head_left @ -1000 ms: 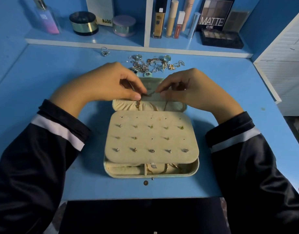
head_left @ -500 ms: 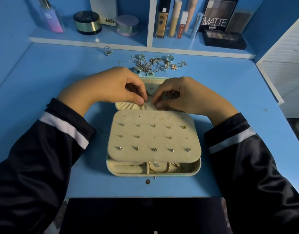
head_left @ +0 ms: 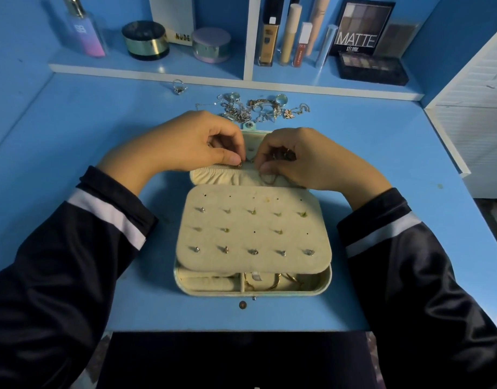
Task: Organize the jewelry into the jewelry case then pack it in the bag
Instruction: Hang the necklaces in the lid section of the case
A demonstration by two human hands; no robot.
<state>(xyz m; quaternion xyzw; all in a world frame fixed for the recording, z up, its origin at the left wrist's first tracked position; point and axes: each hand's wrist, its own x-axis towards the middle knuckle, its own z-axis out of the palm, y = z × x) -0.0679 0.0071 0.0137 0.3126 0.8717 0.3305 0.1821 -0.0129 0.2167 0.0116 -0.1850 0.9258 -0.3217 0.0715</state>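
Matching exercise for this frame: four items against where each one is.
1. lone ring
2. jewelry pile
3. stud earrings
4. thin chain

A. pinned in the beige panel of the case
B. pinched between left hand and right hand
C. on the desk, just behind the case
D. alone on the desk near the shelf edge

Pairs: 1-D, 2-C, 3-A, 4-B

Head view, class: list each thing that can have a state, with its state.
jewelry case: open, lying flat
earring panel: folded down, studs inserted
chain: pinched by both hands
left hand: pinching chain
right hand: pinching chain
jewelry pile: loose on desk
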